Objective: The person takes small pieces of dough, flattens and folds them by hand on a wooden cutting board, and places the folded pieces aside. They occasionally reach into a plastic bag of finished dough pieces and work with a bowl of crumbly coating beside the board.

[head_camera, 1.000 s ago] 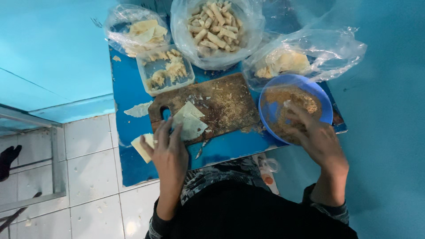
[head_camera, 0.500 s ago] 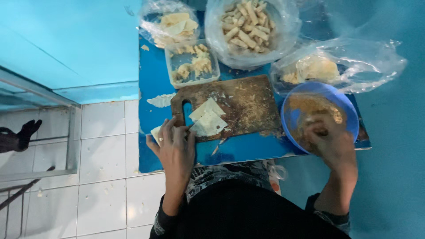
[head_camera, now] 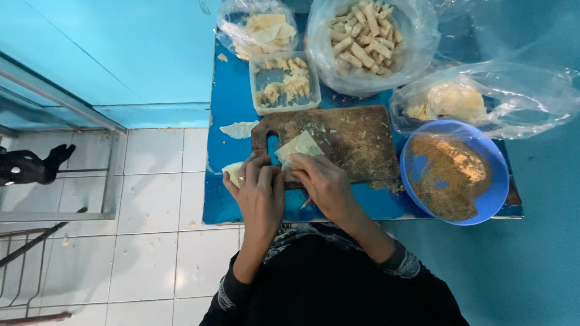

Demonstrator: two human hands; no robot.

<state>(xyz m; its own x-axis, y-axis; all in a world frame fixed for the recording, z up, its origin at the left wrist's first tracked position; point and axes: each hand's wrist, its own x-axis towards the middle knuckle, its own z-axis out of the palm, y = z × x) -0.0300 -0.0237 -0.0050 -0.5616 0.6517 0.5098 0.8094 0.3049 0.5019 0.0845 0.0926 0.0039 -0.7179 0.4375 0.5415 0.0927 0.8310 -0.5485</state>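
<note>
Fingers of both hands closed on the near edge of the pale dough sheet (head_camera: 300,145), pinching it against the wooden cutting board (head_camera: 356,139) at the middle of the blue tabletop (head_camera: 229,108). Right hand (head_camera: 323,184) brought across from the blue bowl (head_camera: 501,181) of brown crumbs at the near right corner, where it was a second ago; left hand (head_camera: 260,193) kept at the sheet throughout. Judged from that: scooping over, work on the sheet now two-handed. Beyond the board, toward the far edge: a clear tub (head_camera: 284,84) and a bag of finished rolls (head_camera: 362,36).
</note>
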